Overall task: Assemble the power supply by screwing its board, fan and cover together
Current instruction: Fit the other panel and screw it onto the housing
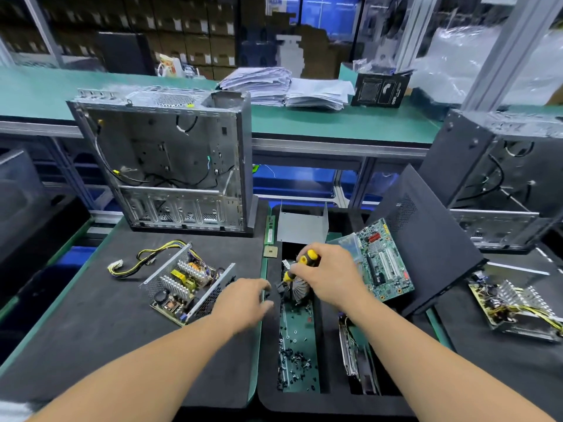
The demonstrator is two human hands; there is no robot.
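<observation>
Two bare hands are seen over a bench (100, 324) covered with dark foam mats. Toward the left part of the left mat, a bundle of yellow and black cables (137, 263) is laid, running into the open power supply (189, 284), which is set near the middle of that mat with its board, heat sinks and perforated metal walls exposed. Behind it, at the far edge of the mat, an empty computer case (164, 166) is stood upright with its open side toward the camera.

The left hand (243, 300) is held at the right edge of the left mat, just beside the power supply; its fingers are loosely curled and reach toward the tray, and whether anything is pinched in them cannot be told. Next to it, a recessed tray (300, 354) with a green floor is strewn with small dark screws (294, 357). At the far end of the tray a round finned heat sink (297, 287) is partly covered by the right hand (329, 275), whose fingers are wrapped around a yellow and black screwdriver (306, 258), its tip pointed down and left. A folded grey metal cover (303, 225) is stood behind the tray. To the right, a green motherboard (385, 260) is leaned against a black side panel (426, 248). Near the right edge, a second power supply board (515, 309) is lying.
</observation>
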